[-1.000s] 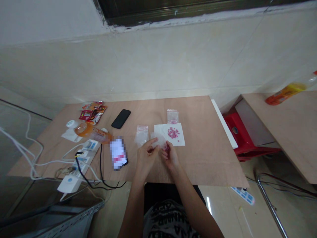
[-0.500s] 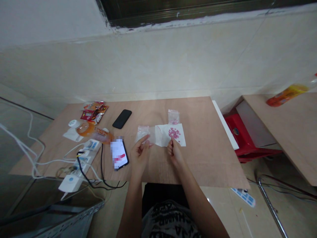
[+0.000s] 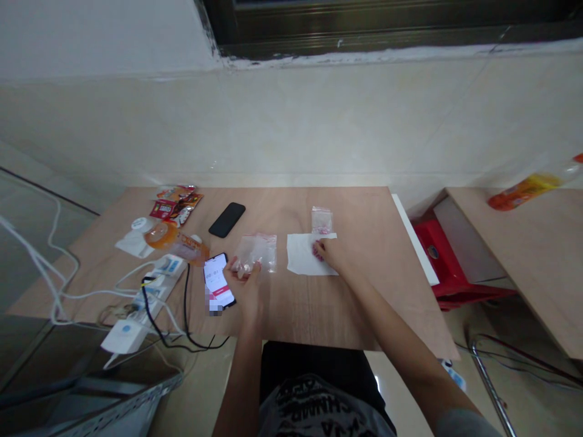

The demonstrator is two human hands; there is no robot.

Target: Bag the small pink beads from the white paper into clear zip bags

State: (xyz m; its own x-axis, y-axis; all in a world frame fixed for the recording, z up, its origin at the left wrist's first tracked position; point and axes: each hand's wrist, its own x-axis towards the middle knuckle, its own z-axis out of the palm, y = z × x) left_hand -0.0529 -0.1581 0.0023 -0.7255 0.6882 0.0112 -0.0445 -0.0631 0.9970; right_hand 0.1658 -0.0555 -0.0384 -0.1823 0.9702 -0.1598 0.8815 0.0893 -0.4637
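Note:
My left hand (image 3: 243, 285) pinches the lower corner of a clear zip bag (image 3: 259, 252), which lies spread out on the table. Just left of that hand is a lit phone (image 3: 216, 280) with its screen partly blurred. My right hand (image 3: 328, 255) rests on a white paper sheet (image 3: 303, 258), its fingertips on small pink beads (image 3: 317, 252). The hand hides most of the beads. Beyond the sheet lies a small zip bag (image 3: 322, 220) with a little pink inside.
The wooden tabletop (image 3: 364, 291) also holds a black phone (image 3: 226, 220), an orange bottle (image 3: 175, 241), snack packets (image 3: 175, 203), a power strip (image 3: 157, 285) and white cables. A red stool (image 3: 449, 255) stands beyond its right edge.
My right hand has moved onto the bead pile and covers most of it. The clear bag now lies flatter and lower on the table, with my left hand at its corner.

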